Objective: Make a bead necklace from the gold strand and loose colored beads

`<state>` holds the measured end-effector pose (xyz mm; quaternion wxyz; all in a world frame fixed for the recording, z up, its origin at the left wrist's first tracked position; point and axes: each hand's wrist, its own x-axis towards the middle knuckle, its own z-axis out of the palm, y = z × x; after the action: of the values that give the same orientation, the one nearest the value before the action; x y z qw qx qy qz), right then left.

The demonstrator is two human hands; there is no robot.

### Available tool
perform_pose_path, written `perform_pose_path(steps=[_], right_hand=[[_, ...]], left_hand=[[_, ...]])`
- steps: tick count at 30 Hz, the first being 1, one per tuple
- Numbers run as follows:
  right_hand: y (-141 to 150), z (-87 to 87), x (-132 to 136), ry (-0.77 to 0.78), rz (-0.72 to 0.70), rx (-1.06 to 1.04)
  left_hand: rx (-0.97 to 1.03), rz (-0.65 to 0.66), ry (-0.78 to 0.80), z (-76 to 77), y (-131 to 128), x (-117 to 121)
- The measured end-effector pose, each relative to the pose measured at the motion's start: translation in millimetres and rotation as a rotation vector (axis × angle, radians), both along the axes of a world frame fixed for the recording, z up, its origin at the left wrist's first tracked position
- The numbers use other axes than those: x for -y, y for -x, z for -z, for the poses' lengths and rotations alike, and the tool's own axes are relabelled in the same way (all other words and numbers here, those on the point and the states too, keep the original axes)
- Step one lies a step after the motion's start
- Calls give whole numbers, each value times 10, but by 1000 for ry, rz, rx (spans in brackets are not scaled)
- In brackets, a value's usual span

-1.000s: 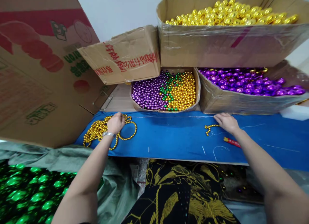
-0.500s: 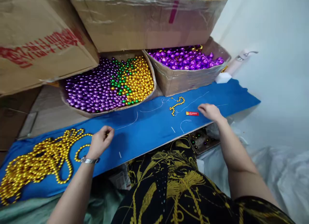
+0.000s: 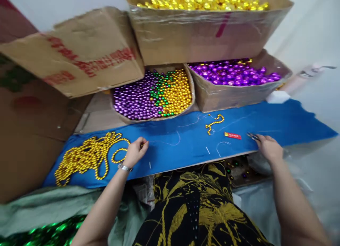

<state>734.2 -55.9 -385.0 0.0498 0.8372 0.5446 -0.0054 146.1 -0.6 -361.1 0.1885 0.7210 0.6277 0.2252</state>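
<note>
My left hand (image 3: 136, 152) is closed in a pinch on the end of a gold bead string (image 3: 103, 152), whose coils lie on the blue cloth to its left. A thin white thread (image 3: 170, 143) trails right from these fingers. My right hand (image 3: 270, 148) is closed around a small pair of snips (image 3: 253, 136), with the pointed metal tips aimed left. Just left of the tips lies a red and yellow packet (image 3: 232, 135). A short gold bead strand (image 3: 214, 123) with loose thread lies farther back.
Blue cloth (image 3: 191, 147) covers the narrow work surface. Behind it stand a carton of purple, green and gold beads (image 3: 156, 93) and a carton of larger purple beads (image 3: 231, 74). A carton of yellow beads (image 3: 207, 30) sits above. Thread scraps (image 3: 207, 150) lie near the front edge.
The view has swung left and up, showing more of the cartons. My right hand now has the snips, which did not show before. My left hand keeps its pinch on the bead string.
</note>
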Motion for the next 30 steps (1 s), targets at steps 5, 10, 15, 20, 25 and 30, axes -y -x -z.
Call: perform_pose_path(steps=[5,10,15,20,25,30], right_hand=[[-58,52,-8,-151,-3,-14],[375,-157,-264,-426,-236,-160],[1237,-295,-595,-409,-619,-388],[2092,-293,-667,-219,-772,-306],[2658,-261,-641,27,-871,-3],[2860,-140,-767,64,-890,44]], left_hand=[[56,-44,-31,-47,45,18],[143,-67,-96,-67,32,51],[185,-100,-110,-52,30,86],[235,-129,-113,-41,54,135],[272,-144,-127,-46,66,162],[292,-135,-137,-72,68,191]])
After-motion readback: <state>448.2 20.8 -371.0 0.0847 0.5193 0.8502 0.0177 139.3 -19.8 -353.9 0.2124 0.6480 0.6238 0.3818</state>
